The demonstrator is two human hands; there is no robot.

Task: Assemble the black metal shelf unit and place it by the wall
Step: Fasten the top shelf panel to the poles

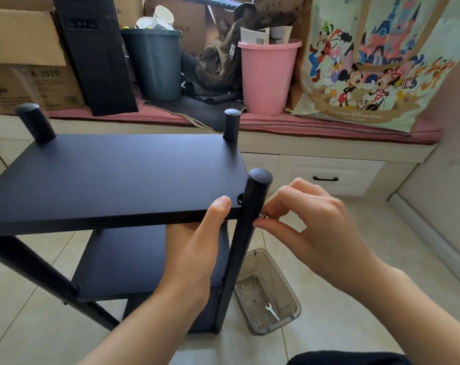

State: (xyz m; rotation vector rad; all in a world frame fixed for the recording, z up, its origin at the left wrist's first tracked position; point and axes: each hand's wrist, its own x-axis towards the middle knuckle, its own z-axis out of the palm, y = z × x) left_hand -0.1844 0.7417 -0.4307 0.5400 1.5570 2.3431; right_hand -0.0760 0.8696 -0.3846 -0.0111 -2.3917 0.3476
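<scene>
Black shelf unit: left hand grips one board, right hand pinches one screw.

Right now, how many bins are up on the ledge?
2. A dark grey bin beside the black computer tower, and a pink bin further right, by the cartoon bag. Boxes and clothing could hide more.

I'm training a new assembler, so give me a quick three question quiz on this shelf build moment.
1. True or false: the left hand grips the top shelf board at its front edge.
2. What does the right hand pinch against the front right post? A) small metal screw B) wrench C) paper cup
3. Fill in: the small wrench lies in the clear plastic ____ on the floor.

Key: 1 true; 2 A; 3 bin.
</scene>
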